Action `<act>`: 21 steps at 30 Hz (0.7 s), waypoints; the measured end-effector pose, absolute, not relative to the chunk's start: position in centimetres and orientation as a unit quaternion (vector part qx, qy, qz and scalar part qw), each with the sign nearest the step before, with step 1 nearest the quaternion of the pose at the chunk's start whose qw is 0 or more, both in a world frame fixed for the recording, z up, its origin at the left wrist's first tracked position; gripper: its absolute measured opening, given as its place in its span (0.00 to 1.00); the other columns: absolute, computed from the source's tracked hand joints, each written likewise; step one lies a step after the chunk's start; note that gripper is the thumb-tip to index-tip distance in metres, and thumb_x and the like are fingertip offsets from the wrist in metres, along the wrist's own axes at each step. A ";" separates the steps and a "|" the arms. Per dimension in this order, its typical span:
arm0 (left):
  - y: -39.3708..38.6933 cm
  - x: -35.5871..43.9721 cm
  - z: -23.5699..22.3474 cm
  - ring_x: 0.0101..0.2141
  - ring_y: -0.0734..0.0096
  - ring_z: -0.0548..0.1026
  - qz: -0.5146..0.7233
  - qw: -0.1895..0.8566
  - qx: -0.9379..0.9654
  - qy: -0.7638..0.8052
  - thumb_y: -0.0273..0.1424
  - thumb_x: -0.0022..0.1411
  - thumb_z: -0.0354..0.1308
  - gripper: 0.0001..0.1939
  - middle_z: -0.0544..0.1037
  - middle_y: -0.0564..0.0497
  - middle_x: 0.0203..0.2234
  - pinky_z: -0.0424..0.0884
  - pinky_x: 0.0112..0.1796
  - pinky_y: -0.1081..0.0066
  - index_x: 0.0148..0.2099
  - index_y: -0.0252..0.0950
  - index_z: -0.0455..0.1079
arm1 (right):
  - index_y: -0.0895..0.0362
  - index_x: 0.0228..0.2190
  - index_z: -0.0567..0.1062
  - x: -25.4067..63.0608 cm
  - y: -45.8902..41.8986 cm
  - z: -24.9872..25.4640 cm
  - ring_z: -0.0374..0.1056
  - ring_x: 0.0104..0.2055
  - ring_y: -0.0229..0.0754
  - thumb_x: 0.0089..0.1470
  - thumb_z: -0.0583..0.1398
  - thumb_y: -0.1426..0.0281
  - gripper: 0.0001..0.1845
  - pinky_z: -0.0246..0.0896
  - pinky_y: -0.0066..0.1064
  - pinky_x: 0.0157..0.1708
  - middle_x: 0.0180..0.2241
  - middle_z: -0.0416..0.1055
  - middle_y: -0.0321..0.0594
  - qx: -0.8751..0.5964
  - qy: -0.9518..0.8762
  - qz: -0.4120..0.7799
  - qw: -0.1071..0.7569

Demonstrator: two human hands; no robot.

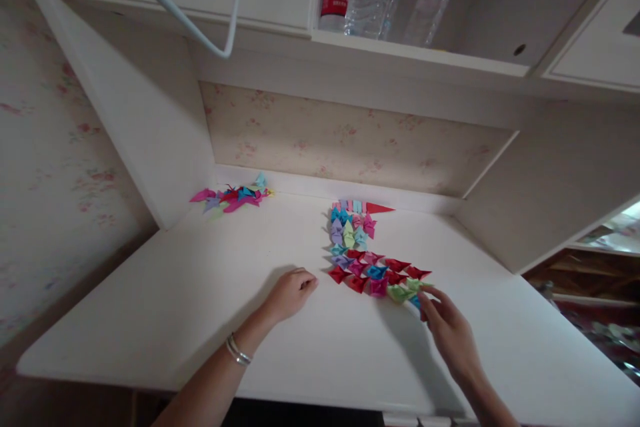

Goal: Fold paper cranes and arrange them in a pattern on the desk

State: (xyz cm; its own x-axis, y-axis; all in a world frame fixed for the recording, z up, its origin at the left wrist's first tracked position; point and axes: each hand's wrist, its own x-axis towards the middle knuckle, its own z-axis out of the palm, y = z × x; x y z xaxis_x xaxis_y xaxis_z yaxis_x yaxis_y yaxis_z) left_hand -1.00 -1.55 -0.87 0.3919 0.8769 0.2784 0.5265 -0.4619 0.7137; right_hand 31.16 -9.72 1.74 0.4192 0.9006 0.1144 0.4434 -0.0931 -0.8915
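Folded paper cranes in red, pink, green, blue and purple stand in close rows on the white desk (pixel 310 353). At the near right end of the rows, my right hand (pixel 450 330) has its thumb and fingers closed at a blue paper crane (pixel 415 301). Its index fingertip reaches the tip of a light green paper crane (pixel 400 293) beside it. My left hand (pixel 290 293) rests on the desk left of the rows, fingers curled in, with nothing visible in it. A red paper crane (pixel 338 274) is the nearest one to it.
A loose pile of coloured paper cranes (pixel 237 197) lies at the back left. Behind the rows, a red pointed paper piece (pixel 379 208) lies by the back panel. Overhead, a shelf holds plastic bottles (pixel 367 0), and a white cable (pixel 185 20) hangs down.
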 end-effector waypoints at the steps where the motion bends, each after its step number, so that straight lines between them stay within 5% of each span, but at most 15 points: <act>1: -1.6 -1.0 -0.8 0.29 0.70 0.71 0.328 0.270 0.789 0.444 0.33 0.63 0.47 0.15 0.74 0.51 0.25 0.63 0.32 0.73 0.28 0.38 0.71 | 0.56 0.40 0.73 29.4 -9.4 1.5 0.58 0.21 0.38 0.50 0.58 0.51 0.24 0.52 0.28 0.22 0.19 0.63 0.32 -0.677 -0.501 0.259 0.473; 6: -1.7 -1.0 -0.9 0.30 0.69 0.71 0.340 0.271 0.778 0.453 0.30 0.61 0.48 0.14 0.75 0.50 0.26 0.64 0.32 0.72 0.29 0.37 0.73 | 0.56 0.30 0.75 19.5 -7.1 -0.1 0.57 0.20 0.38 0.53 0.58 0.54 0.18 0.49 0.28 0.21 0.17 0.62 0.33 -0.551 -0.578 0.389 0.460; 11: -1.1 -1.2 -1.6 0.33 0.70 0.72 0.370 0.301 0.751 0.456 0.17 0.50 0.46 0.16 0.76 0.50 0.30 0.66 0.35 0.72 0.32 0.37 0.73 | 0.57 0.27 0.76 11.9 -3.3 -0.8 0.54 0.18 0.35 0.51 0.60 0.58 0.15 0.45 0.26 0.19 0.15 0.61 0.31 -0.474 -0.558 0.518 0.443; 21: 0.9 -2.4 -2.0 0.33 0.69 0.74 0.367 0.337 0.709 0.499 0.19 0.50 0.47 0.16 0.78 0.49 0.30 0.68 0.35 0.72 0.35 0.35 0.74 | 0.55 0.33 0.76 9.5 -1.8 -1.8 0.60 0.24 0.38 0.55 0.55 0.58 0.15 0.53 0.27 0.24 0.21 0.67 0.33 -0.488 -0.568 0.457 0.481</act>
